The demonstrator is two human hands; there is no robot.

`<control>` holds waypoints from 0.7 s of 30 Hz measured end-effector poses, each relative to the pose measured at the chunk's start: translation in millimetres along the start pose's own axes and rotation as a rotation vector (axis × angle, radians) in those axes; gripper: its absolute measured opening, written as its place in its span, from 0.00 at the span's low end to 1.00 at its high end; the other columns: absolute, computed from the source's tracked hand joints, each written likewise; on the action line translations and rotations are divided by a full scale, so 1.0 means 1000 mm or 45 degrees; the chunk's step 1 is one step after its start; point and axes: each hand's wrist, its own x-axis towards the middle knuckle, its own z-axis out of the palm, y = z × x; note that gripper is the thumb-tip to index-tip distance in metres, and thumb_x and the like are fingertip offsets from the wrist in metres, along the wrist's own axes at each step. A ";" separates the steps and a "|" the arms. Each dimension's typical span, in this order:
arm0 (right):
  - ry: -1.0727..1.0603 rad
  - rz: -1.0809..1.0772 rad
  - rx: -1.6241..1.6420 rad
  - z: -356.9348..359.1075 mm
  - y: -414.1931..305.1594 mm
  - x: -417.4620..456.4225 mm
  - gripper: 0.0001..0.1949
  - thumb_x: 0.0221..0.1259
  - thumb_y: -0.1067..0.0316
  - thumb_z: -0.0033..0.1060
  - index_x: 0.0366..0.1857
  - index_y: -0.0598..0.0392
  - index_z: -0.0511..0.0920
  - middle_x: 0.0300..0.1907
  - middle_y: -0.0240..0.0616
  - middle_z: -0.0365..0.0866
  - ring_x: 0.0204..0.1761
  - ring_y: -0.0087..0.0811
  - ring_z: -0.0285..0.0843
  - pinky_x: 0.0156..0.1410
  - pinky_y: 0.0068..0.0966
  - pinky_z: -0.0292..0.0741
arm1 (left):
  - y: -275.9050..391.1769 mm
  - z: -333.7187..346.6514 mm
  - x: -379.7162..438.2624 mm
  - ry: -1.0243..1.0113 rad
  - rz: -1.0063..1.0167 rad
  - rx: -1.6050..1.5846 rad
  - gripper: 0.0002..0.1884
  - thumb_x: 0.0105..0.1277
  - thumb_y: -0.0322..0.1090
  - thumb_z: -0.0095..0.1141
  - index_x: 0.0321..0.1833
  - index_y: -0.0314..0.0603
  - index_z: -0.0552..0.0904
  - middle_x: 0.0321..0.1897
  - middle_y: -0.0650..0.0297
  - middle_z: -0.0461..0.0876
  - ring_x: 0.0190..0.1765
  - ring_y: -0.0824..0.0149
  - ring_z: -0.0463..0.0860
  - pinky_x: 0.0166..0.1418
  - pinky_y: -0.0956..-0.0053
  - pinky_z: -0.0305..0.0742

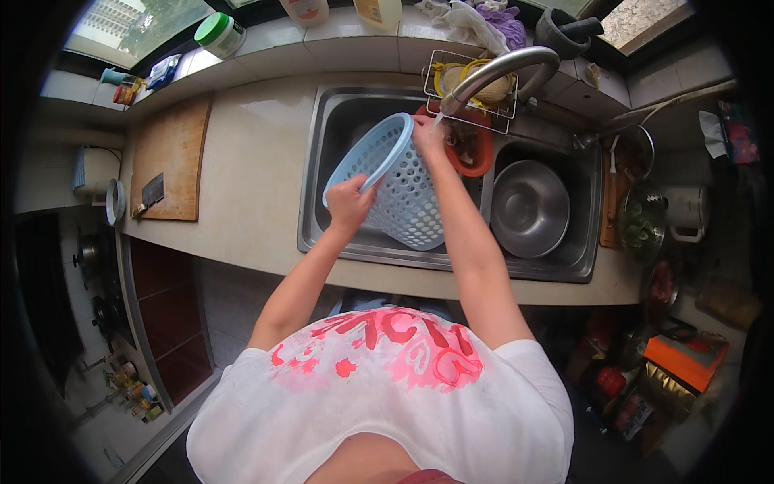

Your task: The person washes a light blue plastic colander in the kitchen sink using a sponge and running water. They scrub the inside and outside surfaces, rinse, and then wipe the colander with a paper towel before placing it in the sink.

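A light blue perforated plastic basket (pixel 402 190) is tilted on its side over the left bowl of the stainless steel sink (pixel 308 181), its mouth facing up and left. My left hand (pixel 351 206) grips the near part of its rim. On the far side of the rim, my right hand (pixel 428 136) holds on, directly under the spout of the metal faucet (pixel 502 69). Water runs from the spout by that hand. Behind my right forearm sits an orange-red plastic basin (pixel 482 158) with dark contents I cannot make out.
A steel bowl (pixel 531 209) sits in the right sink bowl. A wire rack (pixel 511 115) holds yellow-rimmed strainers behind the faucet. On the left counter, a cleaver (pixel 153 190) lies on a wooden cutting board (pixel 175 157). A stone mortar (pixel 553 39) stands on the sill.
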 end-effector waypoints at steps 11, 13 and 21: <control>0.266 -0.263 -0.012 0.013 -0.004 -0.055 0.12 0.65 0.67 0.52 0.45 0.59 0.83 0.46 0.49 0.83 0.49 0.47 0.81 0.56 0.37 0.76 | -0.008 0.024 -0.011 -0.083 -0.281 -0.163 0.18 0.65 0.45 0.61 0.24 0.37 0.82 0.13 0.64 0.79 0.18 0.71 0.82 0.21 0.77 0.72; 0.011 -0.039 -0.058 0.014 -0.003 -0.022 0.12 0.64 0.63 0.53 0.43 0.56 0.84 0.42 0.49 0.84 0.45 0.49 0.82 0.52 0.39 0.77 | -0.008 0.021 -0.014 -0.027 -0.254 -0.251 0.18 0.64 0.46 0.61 0.21 0.41 0.82 0.11 0.64 0.79 0.17 0.67 0.81 0.22 0.75 0.70; 0.419 -0.676 -0.192 0.036 -0.023 -0.137 0.12 0.64 0.72 0.48 0.43 0.62 0.83 0.50 0.48 0.82 0.53 0.48 0.79 0.59 0.38 0.75 | -0.022 0.028 -0.003 -0.016 -0.342 -0.087 0.18 0.67 0.43 0.60 0.25 0.35 0.82 0.13 0.64 0.78 0.18 0.74 0.79 0.23 0.78 0.71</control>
